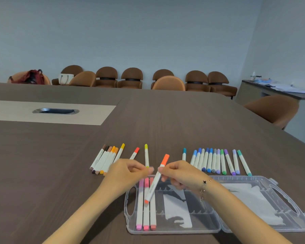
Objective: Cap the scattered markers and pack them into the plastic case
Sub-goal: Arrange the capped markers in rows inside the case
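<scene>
Head view: right grip point(179, 173) pinching orange marker point(156, 180), tilted over plastic case point(174, 229). Left grip point(128, 171) curled, contents unclear. Judgement: level marker, seat at 3 o'clock of pink markers point(146, 205).

An orange marker point(157, 178) with white body is held tilted above the clear plastic case point(176, 228), which lies open on the table with three pink markers point(146, 206) side by side at its left end. Behind the case, brown-to-yellow markers point(105, 160) lie at the left, and blue, grey, purple and green markers point(217, 162) in a row at the right.
</scene>
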The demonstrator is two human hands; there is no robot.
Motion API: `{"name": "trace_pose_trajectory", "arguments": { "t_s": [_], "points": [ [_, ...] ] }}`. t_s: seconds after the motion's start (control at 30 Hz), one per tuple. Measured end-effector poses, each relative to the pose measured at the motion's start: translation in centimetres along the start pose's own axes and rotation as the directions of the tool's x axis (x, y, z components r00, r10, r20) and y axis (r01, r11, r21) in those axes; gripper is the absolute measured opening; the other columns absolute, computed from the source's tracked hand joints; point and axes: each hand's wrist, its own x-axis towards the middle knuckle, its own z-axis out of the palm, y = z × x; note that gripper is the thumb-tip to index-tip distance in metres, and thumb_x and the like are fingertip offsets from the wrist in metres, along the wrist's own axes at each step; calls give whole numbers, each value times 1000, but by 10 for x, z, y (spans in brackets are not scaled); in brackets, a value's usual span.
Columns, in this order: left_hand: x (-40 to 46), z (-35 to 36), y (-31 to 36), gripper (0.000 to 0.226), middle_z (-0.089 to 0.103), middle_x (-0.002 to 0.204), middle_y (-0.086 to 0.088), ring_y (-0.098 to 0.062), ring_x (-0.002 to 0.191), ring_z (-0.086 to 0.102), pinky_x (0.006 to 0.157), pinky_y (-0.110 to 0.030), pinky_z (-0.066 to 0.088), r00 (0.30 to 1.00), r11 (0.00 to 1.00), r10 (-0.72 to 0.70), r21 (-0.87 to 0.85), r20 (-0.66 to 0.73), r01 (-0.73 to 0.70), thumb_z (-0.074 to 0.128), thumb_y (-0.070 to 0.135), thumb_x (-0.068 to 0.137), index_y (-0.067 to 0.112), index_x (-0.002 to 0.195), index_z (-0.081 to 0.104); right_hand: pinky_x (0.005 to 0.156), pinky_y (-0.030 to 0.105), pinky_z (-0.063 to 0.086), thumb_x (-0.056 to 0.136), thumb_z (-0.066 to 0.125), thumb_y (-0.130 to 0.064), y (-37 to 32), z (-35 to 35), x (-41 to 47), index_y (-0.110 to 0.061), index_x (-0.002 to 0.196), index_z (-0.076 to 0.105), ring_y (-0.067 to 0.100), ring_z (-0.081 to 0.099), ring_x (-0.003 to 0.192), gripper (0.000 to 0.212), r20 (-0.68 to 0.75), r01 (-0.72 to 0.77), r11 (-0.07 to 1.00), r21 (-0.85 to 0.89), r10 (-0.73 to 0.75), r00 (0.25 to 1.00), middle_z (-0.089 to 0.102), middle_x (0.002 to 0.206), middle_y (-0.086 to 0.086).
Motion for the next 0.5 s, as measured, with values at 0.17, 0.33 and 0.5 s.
{"name": "trace_pose_trajectory", "arguments": {
  "t_s": [0.17,0.33,0.5],
  "points": [
    [23,-33,-26,27,71,69,12,3,65,56,61,-13,37,945,996,-84,4,-316,90,56,33,91,25,71,73,44,16,27,97,47,-32,2,5,-2,-14,73,63,5,32,42,34,110,-97,950,-295,135,985,49,50,-9],
    [38,-35,-56,31,69,76,9,-7,71,60,78,-27,49,921,985,-162,5,-354,175,53,30,94,19,72,72,51,12,37,91,57,-38,7,15,5,-10,94,74,6,49,56,32,-35,-63,887,-457,53,998,68,80,1],
    [41,-27,-60,26,69,71,10,-7,71,60,61,-16,41,928,992,-97,41,-361,119,54,27,93,20,77,72,46,12,34,87,63,-37,14,17,0,-10,89,75,6,41,45,30,-15,-74,887,-455,76,997,69,78,-3]
  ]
}}
